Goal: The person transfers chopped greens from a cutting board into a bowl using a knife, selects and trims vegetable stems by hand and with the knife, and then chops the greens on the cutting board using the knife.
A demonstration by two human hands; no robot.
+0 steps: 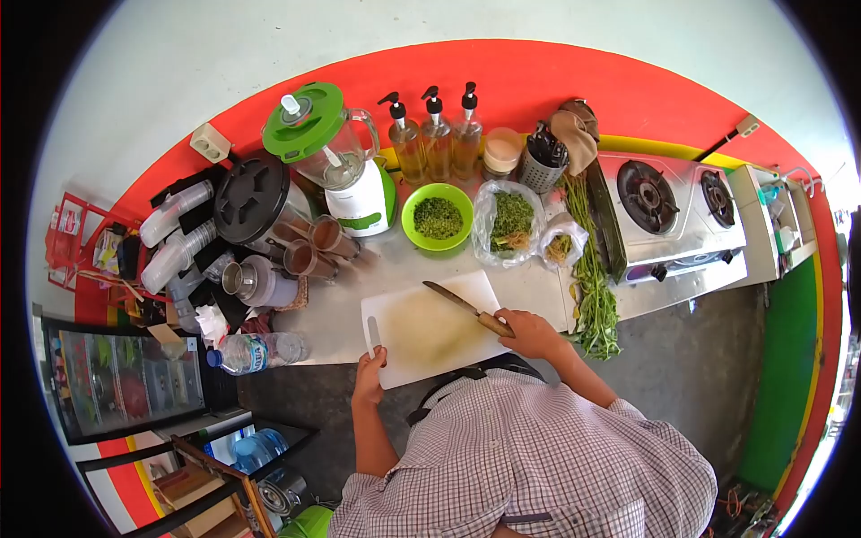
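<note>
A white cutting board (pixel 408 323) with green stains lies at the counter's front edge, turned slightly. My left hand (pixel 369 375) grips its left edge near the handle slot, thumb on top. In my right hand (pixel 527 334) is the wooden handle of a knife (pixel 456 298), its dark blade pointing up and left over the board. Beyond the board stands a green bowl (pixel 415 235) of finely chopped greens. Beside it are a clear plastic bag (pixel 491 255) of leafy greens and a smaller bag (pixel 576 244) with yellowish bits.
Long-stemmed greens (pixel 592 296) hang over the counter edge, left of a gas stove (pixel 682 211). A blender (pixel 354 193), pump bottles (pixel 437 143) and a utensil holder (pixel 541 170) line the wall. Brown cups (pixel 309 260) and a water bottle (pixel 260 352) are at left.
</note>
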